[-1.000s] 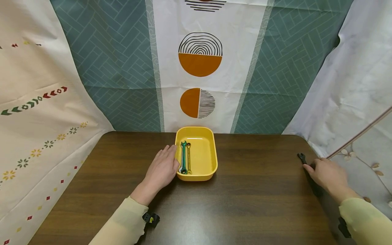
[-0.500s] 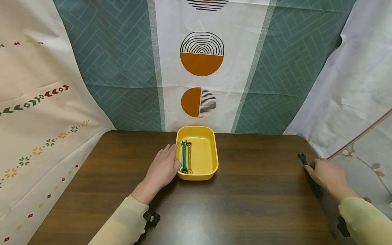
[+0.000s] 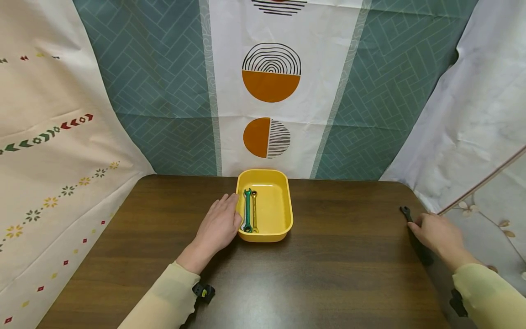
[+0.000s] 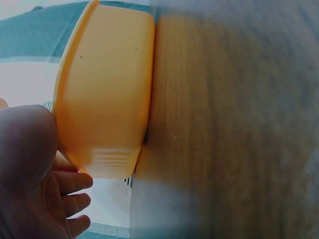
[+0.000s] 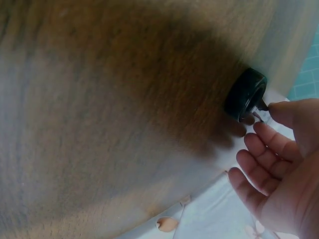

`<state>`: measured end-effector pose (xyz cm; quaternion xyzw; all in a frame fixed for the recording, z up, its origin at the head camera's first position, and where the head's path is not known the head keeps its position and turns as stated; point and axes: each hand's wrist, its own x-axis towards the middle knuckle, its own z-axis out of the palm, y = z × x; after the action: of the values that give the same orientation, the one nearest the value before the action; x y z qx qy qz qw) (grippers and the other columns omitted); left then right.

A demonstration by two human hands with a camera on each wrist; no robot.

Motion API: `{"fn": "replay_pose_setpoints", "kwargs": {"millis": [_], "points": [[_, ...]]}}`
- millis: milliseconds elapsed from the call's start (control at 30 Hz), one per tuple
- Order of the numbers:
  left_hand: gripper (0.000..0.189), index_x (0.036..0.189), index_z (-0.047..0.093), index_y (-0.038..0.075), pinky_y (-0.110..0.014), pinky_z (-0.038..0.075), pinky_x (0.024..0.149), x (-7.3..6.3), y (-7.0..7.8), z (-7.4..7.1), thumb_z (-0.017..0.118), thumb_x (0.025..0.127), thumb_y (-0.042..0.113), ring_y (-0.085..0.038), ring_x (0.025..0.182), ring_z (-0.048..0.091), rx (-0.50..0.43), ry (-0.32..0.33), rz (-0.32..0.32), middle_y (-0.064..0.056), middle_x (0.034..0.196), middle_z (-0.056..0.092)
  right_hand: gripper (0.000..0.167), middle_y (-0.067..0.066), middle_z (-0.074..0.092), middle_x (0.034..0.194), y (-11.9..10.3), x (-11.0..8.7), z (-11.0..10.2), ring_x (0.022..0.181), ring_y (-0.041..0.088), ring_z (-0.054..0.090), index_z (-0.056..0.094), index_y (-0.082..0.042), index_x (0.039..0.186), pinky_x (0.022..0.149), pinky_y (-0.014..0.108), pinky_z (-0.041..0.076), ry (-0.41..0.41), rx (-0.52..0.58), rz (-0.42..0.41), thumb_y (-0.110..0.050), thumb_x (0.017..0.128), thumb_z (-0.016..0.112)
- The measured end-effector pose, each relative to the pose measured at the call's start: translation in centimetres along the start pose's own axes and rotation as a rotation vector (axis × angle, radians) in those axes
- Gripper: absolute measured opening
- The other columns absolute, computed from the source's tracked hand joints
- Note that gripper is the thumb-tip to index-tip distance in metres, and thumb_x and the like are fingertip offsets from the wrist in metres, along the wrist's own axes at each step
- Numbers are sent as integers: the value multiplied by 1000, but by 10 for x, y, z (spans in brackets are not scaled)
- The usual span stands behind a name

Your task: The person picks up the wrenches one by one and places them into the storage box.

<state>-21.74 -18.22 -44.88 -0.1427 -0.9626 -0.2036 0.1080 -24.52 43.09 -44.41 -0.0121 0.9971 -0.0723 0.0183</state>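
A yellow plastic tray (image 3: 269,238) sits at the table's back middle. In it lie a green combination wrench (image 3: 248,210) and a gold one (image 3: 254,212) along the left wall; a sliver of silver shows beside the green one. My left hand (image 3: 219,221) rests at the tray's left rim, thumb at the edge and the other fingers loosely extended in the left wrist view. At the right table edge my right hand (image 3: 439,235) pinches a black wrench (image 3: 405,212) between thumb and fingers, its open end pointing forward. In the right wrist view the wrench's round end (image 5: 246,94) faces the camera.
The brown wooden table (image 3: 320,274) stretches between the two hands. A green-and-white patterned cloth (image 3: 181,137) hangs behind it. Light cloths hang at the left (image 3: 61,205) and right (image 3: 485,114), the right one close beside my right hand.
Almost nothing moves: the whole head view shifts a few pixels at first. Both hands, the tray and the wrenches keep their places.
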Motion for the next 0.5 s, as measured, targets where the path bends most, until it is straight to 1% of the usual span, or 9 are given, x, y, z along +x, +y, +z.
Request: {"fn": "replay_pose_setpoints", "kwargs": {"millis": [133,233,400,467,500], "points": [[58,163,46,-9,-58,29,131,0,0,-1,53,111,16,-44,158,40,-8,3,-1,-26,166,49,37,3,52,69,0,-2,0,64,25,52,58,-12,78,54,39,37,-13,61,5,-31,110,60],[58,163,45,-9,-57,29,132,0,1,-1,52,111,17,-44,159,40,-11,-3,-7,-25,167,48,41,1,45,67,0,-2,-2,63,23,47,51,-15,74,56,36,33,-34,100,5,-31,111,60],[58,163,45,-9,-57,28,132,-1,0,-2,52,111,17,-44,159,39,-10,-8,-11,-26,167,48,37,4,54,77,1,0,-10,72,25,51,61,-7,85,63,40,38,-110,135,30,-32,111,60],[58,163,45,-9,-57,29,132,-1,0,-1,53,111,17,-44,159,40,-6,-6,-10,-26,167,48,36,9,61,86,1,1,-14,78,29,54,66,-3,93,66,43,42,-141,147,46,-34,111,60],[58,163,45,-9,-57,29,132,-1,0,-1,53,111,17,-44,159,40,-5,-7,-10,-26,167,48,39,14,65,89,1,2,-14,81,32,58,67,0,95,67,45,45,-153,149,50,-34,111,60]]}}
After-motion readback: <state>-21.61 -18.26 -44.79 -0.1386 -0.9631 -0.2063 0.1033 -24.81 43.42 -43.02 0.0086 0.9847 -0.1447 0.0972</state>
